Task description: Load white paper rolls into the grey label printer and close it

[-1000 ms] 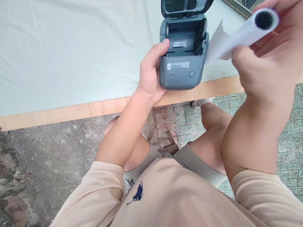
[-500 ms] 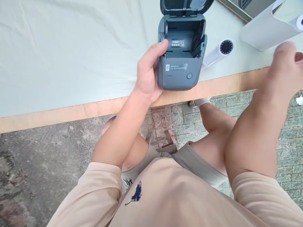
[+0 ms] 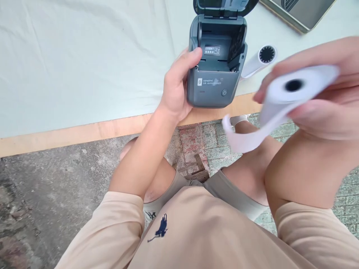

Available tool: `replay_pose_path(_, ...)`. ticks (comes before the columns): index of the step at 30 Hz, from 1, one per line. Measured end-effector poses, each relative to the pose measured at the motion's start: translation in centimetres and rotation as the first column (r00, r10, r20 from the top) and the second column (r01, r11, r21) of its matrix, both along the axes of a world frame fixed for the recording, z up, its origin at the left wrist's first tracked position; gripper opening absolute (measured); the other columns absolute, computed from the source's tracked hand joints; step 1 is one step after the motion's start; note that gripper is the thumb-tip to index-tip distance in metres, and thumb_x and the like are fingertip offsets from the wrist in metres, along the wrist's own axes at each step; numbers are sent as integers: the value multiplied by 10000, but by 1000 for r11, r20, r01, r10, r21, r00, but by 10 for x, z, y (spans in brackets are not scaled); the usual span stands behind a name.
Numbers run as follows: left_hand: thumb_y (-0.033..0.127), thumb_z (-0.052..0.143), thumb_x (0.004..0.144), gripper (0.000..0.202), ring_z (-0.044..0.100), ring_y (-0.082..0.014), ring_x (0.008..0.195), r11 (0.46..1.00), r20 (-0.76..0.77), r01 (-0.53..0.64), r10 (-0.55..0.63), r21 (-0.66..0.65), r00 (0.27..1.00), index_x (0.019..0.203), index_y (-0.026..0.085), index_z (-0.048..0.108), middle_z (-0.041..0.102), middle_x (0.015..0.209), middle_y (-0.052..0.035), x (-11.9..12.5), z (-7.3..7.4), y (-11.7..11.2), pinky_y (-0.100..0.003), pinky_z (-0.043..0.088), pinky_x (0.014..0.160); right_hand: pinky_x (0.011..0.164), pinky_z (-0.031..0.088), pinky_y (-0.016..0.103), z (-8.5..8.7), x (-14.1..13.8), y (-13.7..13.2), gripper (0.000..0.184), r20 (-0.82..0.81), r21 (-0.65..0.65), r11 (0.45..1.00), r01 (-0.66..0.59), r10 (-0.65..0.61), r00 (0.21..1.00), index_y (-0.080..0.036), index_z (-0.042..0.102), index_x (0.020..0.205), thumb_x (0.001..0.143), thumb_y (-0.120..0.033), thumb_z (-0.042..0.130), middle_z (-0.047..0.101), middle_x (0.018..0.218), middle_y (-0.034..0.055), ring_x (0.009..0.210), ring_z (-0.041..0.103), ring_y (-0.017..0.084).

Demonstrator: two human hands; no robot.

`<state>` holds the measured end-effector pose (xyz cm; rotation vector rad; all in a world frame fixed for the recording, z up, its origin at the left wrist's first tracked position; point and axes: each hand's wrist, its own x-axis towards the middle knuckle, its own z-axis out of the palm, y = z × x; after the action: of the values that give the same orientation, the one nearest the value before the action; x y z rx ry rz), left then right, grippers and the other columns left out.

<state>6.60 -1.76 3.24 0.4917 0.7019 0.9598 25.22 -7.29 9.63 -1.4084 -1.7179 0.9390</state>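
My left hand [image 3: 179, 84] grips a dark grey-blue portable label printer [image 3: 211, 89] by its left side, thumb on the rim of its roll bay. The printer's lid [image 3: 224, 8] stands raised, and the bay holds no roll, only a printed sticker on its floor. Off to the right, my right hand [image 3: 328, 101] is closed round a white paper roll [image 3: 276, 91] with a dark core hole. A loose paper tail curls down from this roll to the left. Motion blurs the hand and roll a little.
Another white roll [image 3: 254, 65] with a black toothed core lies on the pale tablecloth [image 3: 98, 67], just right of the printer. A dark metallic case or tray [image 3: 303, 13] sits at the upper right. The table's wooden edge [image 3: 126, 125] runs in front of my legs.
My right hand has picked up the paper roll from the table's right side and brought it leftward, nearer the printer. My left hand and the printer have barely moved.
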Motion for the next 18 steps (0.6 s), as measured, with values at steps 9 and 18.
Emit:
replay_pose_path(9,156,450,842,110,503,-65,640,962,31,44,-54,271,998,897,186,540,525,747,20,0,0,-6,-194,396,603,942,467,380,-7,-36,25,456,611,238,965,-111,-60,789,-400,394,1294,845,-435,470,553,1188,-68,1069,561,163)
replay_pose_path(18,183,440,857,80,516,-101,676,975,91,29,-51,222,995,887,212,509,532,773,0,-2,3,-8,-227,404,590,861,468,434,-2,-47,29,411,650,233,972,-37,-128,749,-326,472,1144,746,-320,576,531,1101,-24,1009,554,210)
